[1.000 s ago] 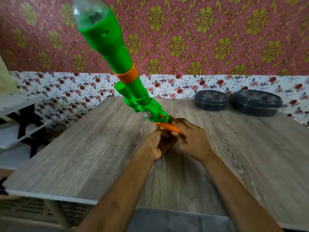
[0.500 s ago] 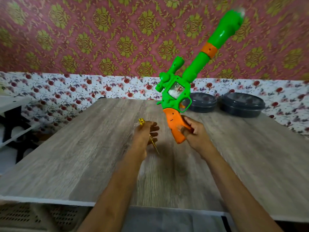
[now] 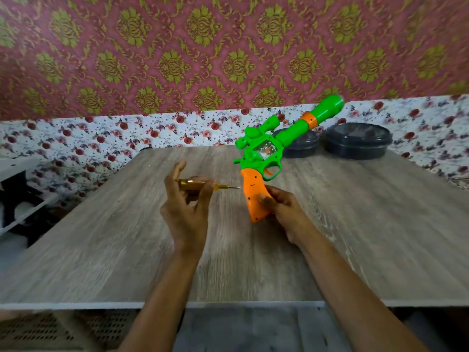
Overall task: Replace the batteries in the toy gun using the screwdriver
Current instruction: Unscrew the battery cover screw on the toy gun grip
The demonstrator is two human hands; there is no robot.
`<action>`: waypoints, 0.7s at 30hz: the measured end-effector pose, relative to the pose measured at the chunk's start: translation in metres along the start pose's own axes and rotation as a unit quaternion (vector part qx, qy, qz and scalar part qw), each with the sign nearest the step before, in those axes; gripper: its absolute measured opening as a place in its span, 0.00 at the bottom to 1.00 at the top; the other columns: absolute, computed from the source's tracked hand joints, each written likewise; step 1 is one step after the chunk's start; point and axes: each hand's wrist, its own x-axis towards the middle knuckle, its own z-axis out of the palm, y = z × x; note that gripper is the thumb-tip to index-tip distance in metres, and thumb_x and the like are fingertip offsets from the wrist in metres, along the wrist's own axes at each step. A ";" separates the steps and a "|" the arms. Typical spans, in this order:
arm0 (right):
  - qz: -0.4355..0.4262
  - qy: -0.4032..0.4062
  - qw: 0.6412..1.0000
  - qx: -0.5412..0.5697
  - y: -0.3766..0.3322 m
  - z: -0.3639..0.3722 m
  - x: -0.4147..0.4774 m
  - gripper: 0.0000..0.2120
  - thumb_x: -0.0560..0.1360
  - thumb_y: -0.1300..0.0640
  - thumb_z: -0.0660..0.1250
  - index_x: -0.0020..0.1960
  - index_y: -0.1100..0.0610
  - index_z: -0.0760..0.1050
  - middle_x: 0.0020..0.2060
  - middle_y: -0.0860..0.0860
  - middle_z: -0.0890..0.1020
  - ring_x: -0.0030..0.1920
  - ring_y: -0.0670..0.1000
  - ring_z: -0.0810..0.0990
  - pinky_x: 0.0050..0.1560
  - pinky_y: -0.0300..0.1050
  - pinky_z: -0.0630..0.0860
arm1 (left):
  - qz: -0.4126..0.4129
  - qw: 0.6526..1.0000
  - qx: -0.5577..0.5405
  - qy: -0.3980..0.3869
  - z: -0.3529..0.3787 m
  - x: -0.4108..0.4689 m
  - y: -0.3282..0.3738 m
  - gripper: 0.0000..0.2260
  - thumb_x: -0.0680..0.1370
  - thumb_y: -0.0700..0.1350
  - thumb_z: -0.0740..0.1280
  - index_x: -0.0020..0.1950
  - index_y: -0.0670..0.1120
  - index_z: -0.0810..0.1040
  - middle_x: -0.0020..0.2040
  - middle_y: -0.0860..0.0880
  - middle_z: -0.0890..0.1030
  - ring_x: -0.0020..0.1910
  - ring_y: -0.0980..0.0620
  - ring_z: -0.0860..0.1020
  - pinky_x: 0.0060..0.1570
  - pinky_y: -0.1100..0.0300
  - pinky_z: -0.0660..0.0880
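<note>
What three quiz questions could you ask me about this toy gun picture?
1. Which hand holds the screwdriver? A) left hand B) right hand C) neither
2. True or false: the toy gun lies flat on the table.
3. Fill in: the right hand grips the toy gun by its orange ____.

Key: 1) A. 2) False: it is held up off the table, barrel slanting up and away. 3) grip.
</note>
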 end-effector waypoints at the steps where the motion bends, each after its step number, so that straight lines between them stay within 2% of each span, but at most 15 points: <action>1: 0.004 0.000 1.000 -0.015 0.000 -0.001 -0.001 0.16 0.77 0.59 0.62 0.64 0.58 0.73 0.42 0.49 0.81 0.32 0.37 0.79 0.30 0.33 0.74 | 0.034 0.999 0.004 -0.004 0.002 -0.003 0.003 0.22 0.75 0.47 0.68 0.65 0.44 0.66 0.45 0.54 0.80 0.43 0.65 0.79 0.42 0.75 0.74; 4: -0.001 -0.016 1.000 -0.026 0.003 -0.004 -0.002 0.16 0.77 0.58 0.62 0.64 0.57 0.73 0.40 0.48 0.81 0.30 0.38 0.78 0.28 0.33 0.72 | 0.103 0.994 0.019 -0.037 0.006 -0.010 0.006 0.17 0.79 0.55 0.60 0.63 0.47 0.64 0.44 0.49 0.80 0.42 0.59 0.78 0.40 0.72 0.73; 7: -0.005 -0.032 0.999 -0.009 0.003 -0.003 -0.002 0.15 0.78 0.60 0.61 0.64 0.57 0.72 0.42 0.48 0.81 0.33 0.38 0.79 0.30 0.35 0.75 | 0.121 0.991 0.032 -0.056 0.005 -0.009 0.004 0.16 0.80 0.55 0.57 0.63 0.47 0.64 0.44 0.44 0.82 0.36 0.56 0.80 0.36 0.66 0.75; 12: -0.018 -0.059 0.998 -0.021 0.003 0.000 -0.004 0.16 0.78 0.61 0.61 0.65 0.55 0.71 0.45 0.50 0.81 0.39 0.43 0.80 0.35 0.38 0.78 | 0.135 0.987 0.020 -0.081 0.008 -0.011 0.005 0.15 0.80 0.50 0.57 0.64 0.46 0.63 0.47 0.50 0.79 0.44 0.58 0.78 0.42 0.72 0.73; 16: -0.022 -0.058 0.997 -0.042 0.004 0.000 -0.003 0.16 0.79 0.59 0.60 0.66 0.56 0.71 0.48 0.52 0.80 0.44 0.47 0.79 0.38 0.41 0.77 | 0.144 0.984 0.015 -0.104 0.009 -0.012 0.007 0.13 0.80 0.49 0.57 0.63 0.47 0.63 0.48 0.51 0.77 0.45 0.55 0.78 0.43 0.69 0.73; 21: -0.027 -0.046 0.997 -0.052 0.005 0.001 -0.002 0.16 0.79 0.59 0.59 0.67 0.58 0.70 0.49 0.53 0.79 0.43 0.47 0.78 0.39 0.41 0.78 | 0.135 0.985 0.018 -0.107 0.009 -0.012 0.007 0.13 0.80 0.48 0.57 0.63 0.47 0.64 0.48 0.52 0.76 0.45 0.60 0.76 0.43 0.71 0.72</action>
